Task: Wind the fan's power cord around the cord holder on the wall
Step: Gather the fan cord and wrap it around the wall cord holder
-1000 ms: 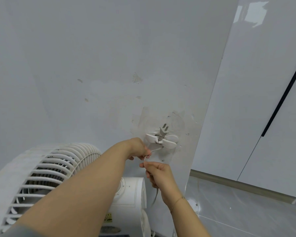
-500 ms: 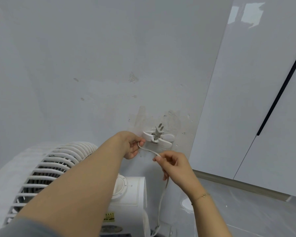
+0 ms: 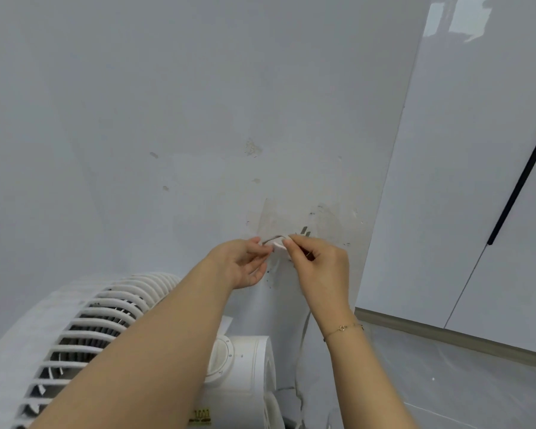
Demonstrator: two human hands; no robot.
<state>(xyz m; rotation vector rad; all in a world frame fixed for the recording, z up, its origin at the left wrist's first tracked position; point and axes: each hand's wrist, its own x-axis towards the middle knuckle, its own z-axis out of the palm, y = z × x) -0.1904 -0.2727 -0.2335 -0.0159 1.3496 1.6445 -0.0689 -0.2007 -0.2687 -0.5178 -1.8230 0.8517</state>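
Note:
The white cord holder [image 3: 279, 244] is stuck on the wall, mostly hidden behind my fingers. The plug's metal prongs [image 3: 305, 232] stick up from it. A short arc of the grey-white power cord [image 3: 272, 237] runs over the holder's top between my two hands. My left hand [image 3: 245, 264] pinches the cord at the holder's left side. My right hand [image 3: 317, 264] pinches it at the right, covering the holder's right wing. The rest of the cord [image 3: 300, 345] hangs down the wall below my right wrist toward the white fan [image 3: 84, 329].
The fan's grille fills the lower left, its white motor housing [image 3: 245, 366] close to the wall. A glossy white cabinet [image 3: 464, 181] with a black vertical handle [image 3: 520, 181] stands to the right. The grey tiled floor [image 3: 461, 385] lies below it.
Both hands have risen to the holder. My right hand has carried the cord up from below the holder and over its top. The holder is now largely covered by my fingers.

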